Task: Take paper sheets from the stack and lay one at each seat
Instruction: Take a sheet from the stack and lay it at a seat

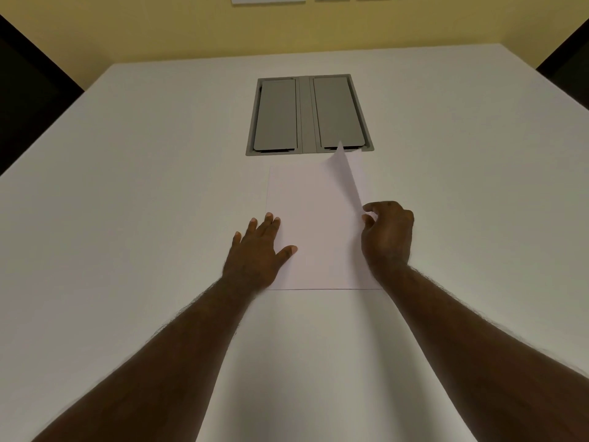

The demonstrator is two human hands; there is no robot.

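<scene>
- The stack (pixel 314 231) of white paper lay flat on the table (pixel 127 193), near its middle, with its long sides running away from the person.
- The stack's far end stopped just short of a grey hatch (pixel 309 114) set into the tabletop; its near edge showed as a thin straight line across the white surface.
- The top sheet (pixel 345 173) was peeled up along the right side, its far right corner raised to a point that overlapped the hatch's near edge in the view.
- The right hand (pixel 387 234) was at the stack's right edge, thumb and curled fingers pinching the lifted sheet about halfway along that edge.
- The left hand (pixel 261 247) lay palm down with fingers spread, across the stack's left edge; thumb and fingertips rested on the paper, the rest of the hand on the table.
- Both bare forearms reached in from the bottom of the view, one on each side of the stack.
- The table was white and otherwise bare in view.
- Dark chair backs (pixel 28 87) stood at the far left and far right of the table.
- Beyond the table rose a yellow wall (pixel 191 27) with white plates along the top of the view.
</scene>
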